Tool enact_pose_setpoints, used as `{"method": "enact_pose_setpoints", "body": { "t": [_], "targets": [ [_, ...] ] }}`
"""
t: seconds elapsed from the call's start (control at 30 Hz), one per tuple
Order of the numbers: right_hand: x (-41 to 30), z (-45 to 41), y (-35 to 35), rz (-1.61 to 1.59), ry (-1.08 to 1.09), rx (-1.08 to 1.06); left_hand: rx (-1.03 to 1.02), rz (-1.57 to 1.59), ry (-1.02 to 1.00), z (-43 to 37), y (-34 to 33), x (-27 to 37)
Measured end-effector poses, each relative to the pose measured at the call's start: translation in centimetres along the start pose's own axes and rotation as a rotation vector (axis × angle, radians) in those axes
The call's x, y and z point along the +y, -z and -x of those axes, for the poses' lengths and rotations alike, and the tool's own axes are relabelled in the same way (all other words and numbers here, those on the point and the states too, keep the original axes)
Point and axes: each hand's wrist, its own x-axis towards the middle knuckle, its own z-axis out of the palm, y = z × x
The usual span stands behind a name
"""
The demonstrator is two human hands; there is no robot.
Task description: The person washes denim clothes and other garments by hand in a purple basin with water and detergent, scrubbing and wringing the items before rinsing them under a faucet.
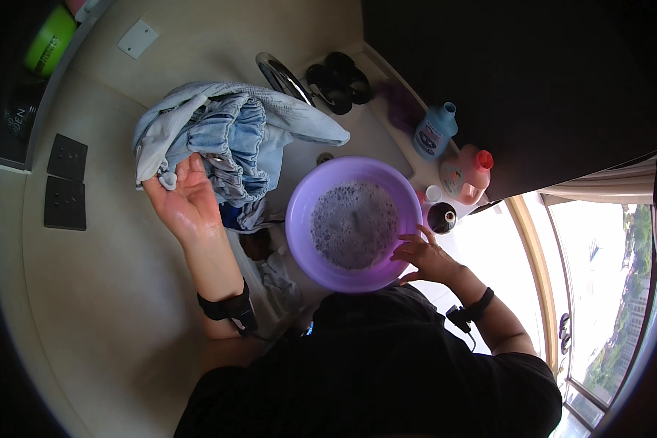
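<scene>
A bundle of light blue and white clothes [235,131], with a gathered denim waistband on top, lies at the upper left. My left hand [189,202], palm up and wet-looking, is under its near edge, the fingertips at the cloth; whether they grip it cannot be told. A round purple plastic basin [301,257] of foamy water [356,224] sits in front of me. My right hand [427,257] rests with spread fingers at the basin's right rim, holding nothing. More clothes, dark blue and striped, lie between the bundle and the basin.
Behind the basin are a white sink [378,145], its drain, a chrome faucet [284,79] and black objects [339,82]. On the right ledge stand a blue bottle [435,131], a pink jug [465,178] and a dark round-topped container [441,218]. White cloth [279,279] lies lower left of the basin.
</scene>
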Motion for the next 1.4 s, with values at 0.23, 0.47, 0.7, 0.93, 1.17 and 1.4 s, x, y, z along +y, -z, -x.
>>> {"method": "enact_pose_setpoints", "body": {
  "t": [0.23,0.47,0.7,0.93,1.17,1.4],
  "targets": [
    [1.0,-1.9,-2.0,0.079,0.036,0.197,0.053,-0.087,-0.046,2.3,-0.9,0.3],
    [2.1,-7.3,0.7,0.001,0.035,0.309,-0.082,-0.151,-0.100,2.8,-1.2,1.2],
    [5.5,-15.0,0.3,-0.137,-0.030,0.404,0.148,-0.116,-0.131,3.1,-2.5,1.0],
    [9.1,-19.4,0.2,-0.154,-0.205,0.370,-0.094,-0.044,-0.087,2.4,-0.3,1.5],
    [10.5,-22.4,1.6,-0.124,-0.470,0.374,0.064,-0.014,-0.136,2.4,-0.9,1.3],
    [12.8,-23.0,1.8,-0.343,-0.639,0.510,-0.157,0.081,-0.085,1.9,0.5,1.2]
  ]
}}
